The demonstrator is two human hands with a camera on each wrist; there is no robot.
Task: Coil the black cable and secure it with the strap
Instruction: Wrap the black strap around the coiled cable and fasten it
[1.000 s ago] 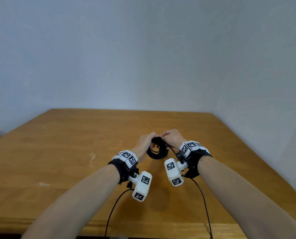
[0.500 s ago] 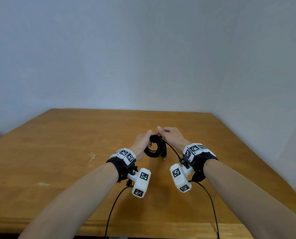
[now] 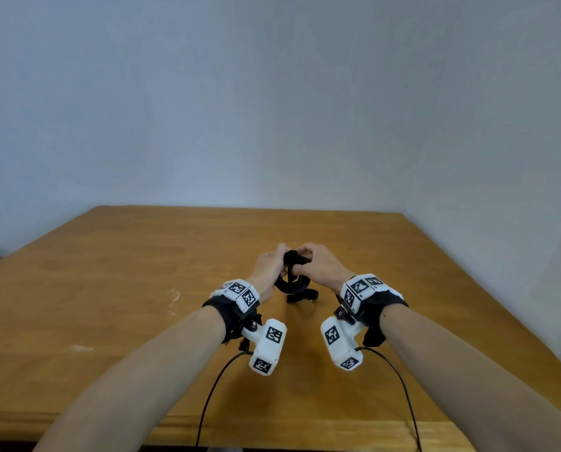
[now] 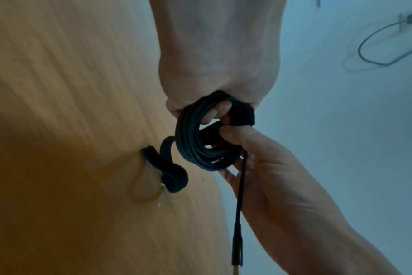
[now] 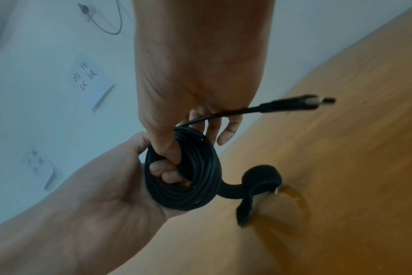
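The black cable [image 3: 293,283] is wound into a small coil and held just above the wooden table [image 3: 109,305]. My left hand [image 3: 267,265] grips the coil [image 4: 195,148] with its fingers curled through the middle. My right hand [image 3: 320,265] pinches the black strap [image 4: 209,132] between thumb and finger at the coil's top. The strap passes through the coil, and its loose tail [image 5: 259,183] curls down onto the table. The cable's plug end [image 5: 301,102] sticks out free past my right hand.
The table's front edge [image 3: 272,429] is close to me. A pale wall [image 3: 501,190] stands behind and to the right of the table. Thin leads from the wrist cameras [image 3: 214,393] hang over the front edge. Paper labels [image 5: 89,80] are stuck on the wall.
My right hand has drawn back in over the coil's top with the strap. The strap's tail now trails on the table under the coil.
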